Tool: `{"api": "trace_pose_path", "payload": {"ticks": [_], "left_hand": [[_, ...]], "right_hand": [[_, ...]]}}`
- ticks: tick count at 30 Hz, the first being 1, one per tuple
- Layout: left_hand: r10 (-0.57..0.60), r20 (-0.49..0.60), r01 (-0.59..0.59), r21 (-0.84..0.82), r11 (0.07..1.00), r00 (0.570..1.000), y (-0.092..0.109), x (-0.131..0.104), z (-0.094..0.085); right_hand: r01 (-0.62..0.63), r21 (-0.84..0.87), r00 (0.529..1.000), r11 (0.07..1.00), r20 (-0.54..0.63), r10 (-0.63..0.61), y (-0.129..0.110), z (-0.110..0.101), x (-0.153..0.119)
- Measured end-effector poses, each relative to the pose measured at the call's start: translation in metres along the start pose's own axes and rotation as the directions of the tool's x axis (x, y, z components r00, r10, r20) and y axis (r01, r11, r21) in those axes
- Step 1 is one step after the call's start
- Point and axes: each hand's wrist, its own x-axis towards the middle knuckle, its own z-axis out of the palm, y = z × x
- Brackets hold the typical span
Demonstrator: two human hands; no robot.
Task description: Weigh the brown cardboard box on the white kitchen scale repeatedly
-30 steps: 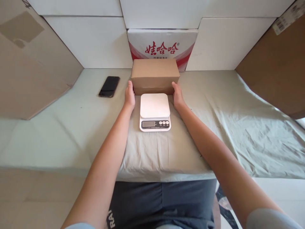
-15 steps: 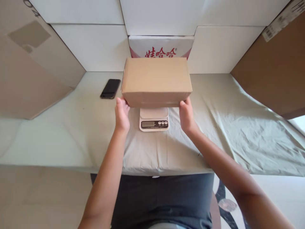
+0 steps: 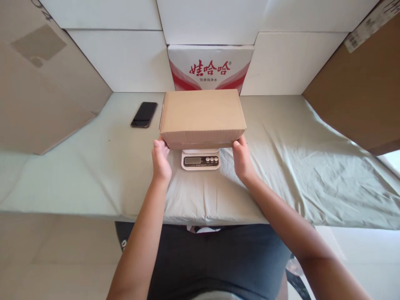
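Note:
A plain brown cardboard box (image 3: 203, 111) is held between my two hands, over a white kitchen scale (image 3: 200, 167). My left hand (image 3: 161, 161) grips its near left corner, with the fingers partly hidden under the edge. At the near right corner, my right hand (image 3: 241, 159) grips the box in the same way. The box covers most of the scale's platform; only the front with its small display and buttons shows. Whether the box's underside touches the platform, I cannot tell. The display's reading cannot be made out.
A black phone (image 3: 144, 114) lies left of the box on the pale green cloth (image 3: 93, 179). Behind stand white boxes (image 3: 118, 60) and one with red lettering (image 3: 211, 68). Large brown cartons flank the table, one at left (image 3: 46, 96) and one at right (image 3: 359, 91).
Both hands have lowered the box toward the scale. More of the red-lettered carton behind now shows, and less of the scale's platform.

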Motion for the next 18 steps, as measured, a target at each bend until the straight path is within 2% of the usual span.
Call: {"api": "trace_pose_path", "payload": {"ticks": [10,18], "left_hand": [[-0.039,-0.01,0.039,-0.008,0.999,0.999,0.0017,0.0023,0.001],[-0.054,-0.013,0.054,0.02,0.998,0.998,0.0031,0.0034,0.0005]], "right_hand": [[-0.053,0.017,0.999,0.998,-0.002,0.053,0.0013,-0.0026,-0.0025],[-0.028,0.021,0.999,0.999,0.039,0.027,0.0,-0.0022,-0.0014]]}}
